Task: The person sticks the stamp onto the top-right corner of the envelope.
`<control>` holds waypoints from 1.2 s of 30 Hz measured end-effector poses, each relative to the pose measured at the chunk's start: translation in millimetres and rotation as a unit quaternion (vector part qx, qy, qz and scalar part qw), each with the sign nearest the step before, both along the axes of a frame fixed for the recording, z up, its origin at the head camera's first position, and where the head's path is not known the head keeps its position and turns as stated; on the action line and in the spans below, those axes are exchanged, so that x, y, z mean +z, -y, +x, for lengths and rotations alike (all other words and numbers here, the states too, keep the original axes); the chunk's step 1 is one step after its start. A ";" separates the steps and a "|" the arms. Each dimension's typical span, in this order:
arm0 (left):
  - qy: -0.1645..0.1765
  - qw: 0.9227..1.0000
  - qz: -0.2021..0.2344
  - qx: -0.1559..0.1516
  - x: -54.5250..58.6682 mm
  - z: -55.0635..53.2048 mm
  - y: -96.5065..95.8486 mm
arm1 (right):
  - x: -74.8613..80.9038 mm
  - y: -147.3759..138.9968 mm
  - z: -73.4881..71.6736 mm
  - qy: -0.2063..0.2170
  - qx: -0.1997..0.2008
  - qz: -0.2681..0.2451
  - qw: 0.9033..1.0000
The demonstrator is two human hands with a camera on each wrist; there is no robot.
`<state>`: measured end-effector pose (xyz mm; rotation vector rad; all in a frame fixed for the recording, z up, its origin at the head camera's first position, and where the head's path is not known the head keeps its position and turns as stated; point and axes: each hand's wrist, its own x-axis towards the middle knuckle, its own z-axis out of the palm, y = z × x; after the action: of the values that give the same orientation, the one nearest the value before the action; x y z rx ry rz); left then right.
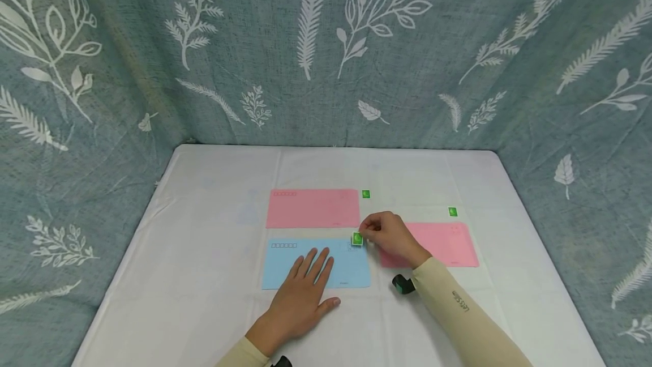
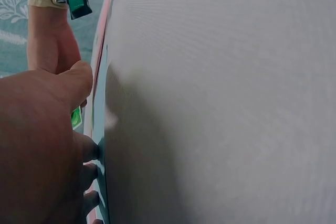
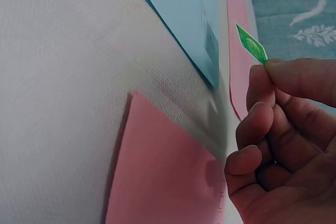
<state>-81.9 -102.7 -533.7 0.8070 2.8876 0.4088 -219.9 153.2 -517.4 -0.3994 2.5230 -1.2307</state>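
Stamp point(image 1: 357, 238) near edge of blue envelope point(image 1: 348, 266)

Soft, even light covers the worktop point(image 1: 204, 265) in the head view — wrist views look dimmer, the left with a broad, soft-edged shadow.

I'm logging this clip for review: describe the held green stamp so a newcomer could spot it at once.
On the white table, find the only blue envelope. Over its far right corner, the right hand pinches the small green stamp with a white border. The other two stamps lie on the table; only this one is in a grip.
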 end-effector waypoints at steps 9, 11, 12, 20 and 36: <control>0.011 1.000 -0.013 0.005 3.0 0.4 -3.0 | -3.8 -0.1 -0.6 0.002 0.000 -0.009 1.000; 0.007 1.000 -0.010 0.004 2.9 0.7 -3.0 | -4.8 1.1 -0.7 0.000 0.002 -0.009 1.000; 0.006 1.000 -0.009 0.004 2.4 0.8 -2.9 | -5.0 1.8 -0.7 -0.002 0.002 -0.009 1.000; 0.000 1.000 0.014 0.002 -6.3 0.2 -0.9 | -1.3 8.2 -0.1 -0.001 0.008 -0.008 1.000; -0.019 1.000 0.010 0.004 -9.6 1.1 -0.6 | -6.0 19.3 4.9 0.014 0.007 -0.009 1.000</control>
<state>-80.8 -102.1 -543.3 0.8155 2.9281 0.4289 -215.0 133.9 -523.4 -0.4013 2.4837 -1.2451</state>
